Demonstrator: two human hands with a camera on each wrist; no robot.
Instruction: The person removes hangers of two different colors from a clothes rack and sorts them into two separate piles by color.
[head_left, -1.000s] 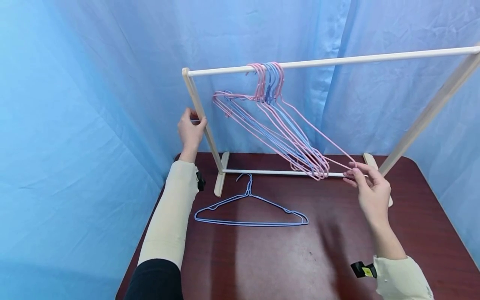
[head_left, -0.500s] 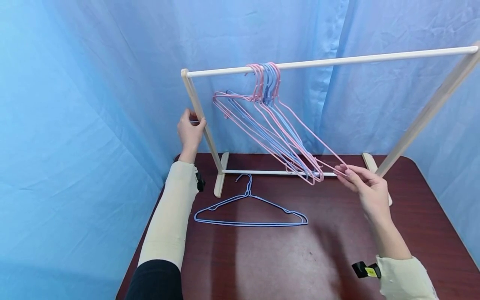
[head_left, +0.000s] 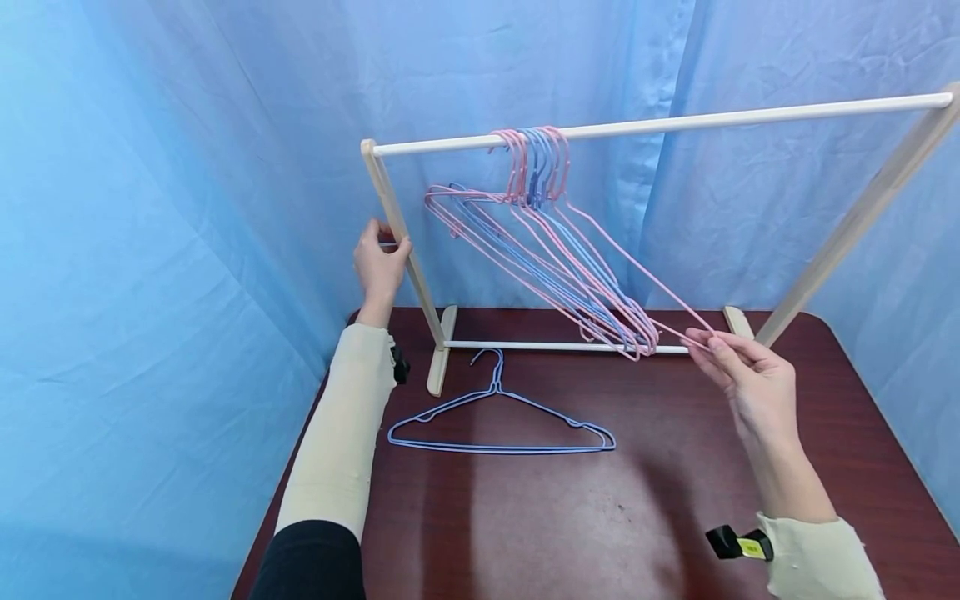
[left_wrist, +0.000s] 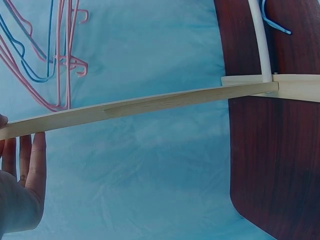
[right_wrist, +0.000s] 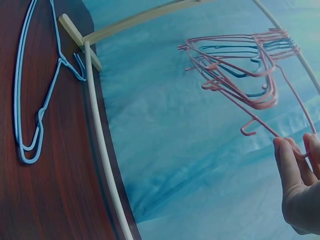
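Note:
With my left hand (head_left: 381,262) I grip the left wooden post (head_left: 390,196) of a clothes rack; in the left wrist view the fingers (left_wrist: 37,160) lie along the post's edge. My right hand (head_left: 757,387) pinches the lower right corner of a pink wire hanger (head_left: 637,265), whose hook hangs over the white top rail (head_left: 675,122). Left of it, several pink and blue hangers (head_left: 555,258) hang close together on the same rail. On the table lie blue hangers (head_left: 498,450), stacked nearly in line, hooks toward the rack.
The rack stands on a dark red-brown table (head_left: 540,517), with a white lower bar (head_left: 525,344) and wooden feet (head_left: 442,358). Its right post (head_left: 862,225) slants up beyond my right hand. Light blue curtains (head_left: 225,167) enclose the back and sides.
The pink hanger in my right hand swung a little left, then back right, its hook now slightly apart from the others. My left hand has stayed on the post.

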